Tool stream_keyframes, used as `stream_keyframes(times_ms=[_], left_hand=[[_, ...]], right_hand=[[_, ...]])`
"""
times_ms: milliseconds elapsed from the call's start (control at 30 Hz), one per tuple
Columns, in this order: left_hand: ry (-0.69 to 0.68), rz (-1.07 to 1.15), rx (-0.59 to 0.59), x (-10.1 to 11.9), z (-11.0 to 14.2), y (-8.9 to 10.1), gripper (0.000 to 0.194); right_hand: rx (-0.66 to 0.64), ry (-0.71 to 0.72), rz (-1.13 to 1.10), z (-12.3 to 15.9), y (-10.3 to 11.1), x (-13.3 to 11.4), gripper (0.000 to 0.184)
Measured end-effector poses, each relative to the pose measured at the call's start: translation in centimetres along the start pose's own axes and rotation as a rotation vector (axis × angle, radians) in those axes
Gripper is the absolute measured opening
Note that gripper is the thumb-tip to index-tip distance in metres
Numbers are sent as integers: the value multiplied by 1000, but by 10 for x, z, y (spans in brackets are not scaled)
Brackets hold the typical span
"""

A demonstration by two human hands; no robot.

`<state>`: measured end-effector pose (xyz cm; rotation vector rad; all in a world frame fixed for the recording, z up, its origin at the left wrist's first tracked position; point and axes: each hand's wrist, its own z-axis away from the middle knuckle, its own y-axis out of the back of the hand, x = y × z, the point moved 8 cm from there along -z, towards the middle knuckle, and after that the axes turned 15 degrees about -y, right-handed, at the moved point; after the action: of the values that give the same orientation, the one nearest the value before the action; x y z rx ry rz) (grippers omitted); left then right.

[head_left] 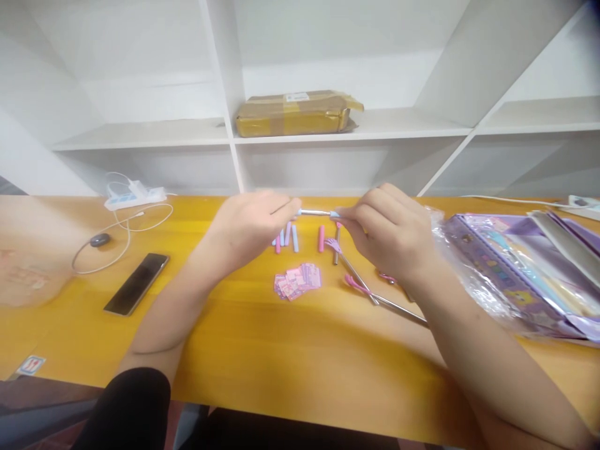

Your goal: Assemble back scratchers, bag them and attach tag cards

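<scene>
Both my hands hold a short metal back scratcher rod level above the table, with light blue showing at each end. My left hand is closed on its left end, and my right hand pinches the right end; the fingers hide the tips. Below lie back scratchers with metal rods, one with a purple hand-shaped head and one with a pink head. Several blue, pink and purple tubes lie near my left hand, with a single pink tube apart from them. A pile of small pink printed cards is nearer me.
At right stands an open purple box with packaged items, beside crumpled clear plastic. A phone, a white cable and a power strip lie at left. A taped carton sits on the white shelf behind.
</scene>
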<state>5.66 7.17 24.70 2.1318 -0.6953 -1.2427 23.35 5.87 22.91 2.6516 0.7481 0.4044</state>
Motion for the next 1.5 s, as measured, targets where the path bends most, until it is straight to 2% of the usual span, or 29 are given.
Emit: stream_keyframes(times_ms=[200,367,867,1100,1333,1433,1500], left_hand=[[7,178,-80,2,2,-9,21],[-3,170,-84,3,3,-9,27],[-15,183,-81,1,4,-12,28],[-3,169,-89,1,5,-12,45],[-4,156,-102,0,6,-12,44],[-1,164,-111,0,8,-12,54],[0,163,-106,0,8,-12,60]], right_hand=[[-62,32,2,-2,10,7,20],[-99,27,-18,-4,10,8,21],[-138,12,-25,1,1,15,20],[-142,15,-25,-1,3,15,20],[-151,8,-16,0,2,15,17],[-129,0,-4,-2,5,14,7],[-112,7,5,-2,7,13,10]])
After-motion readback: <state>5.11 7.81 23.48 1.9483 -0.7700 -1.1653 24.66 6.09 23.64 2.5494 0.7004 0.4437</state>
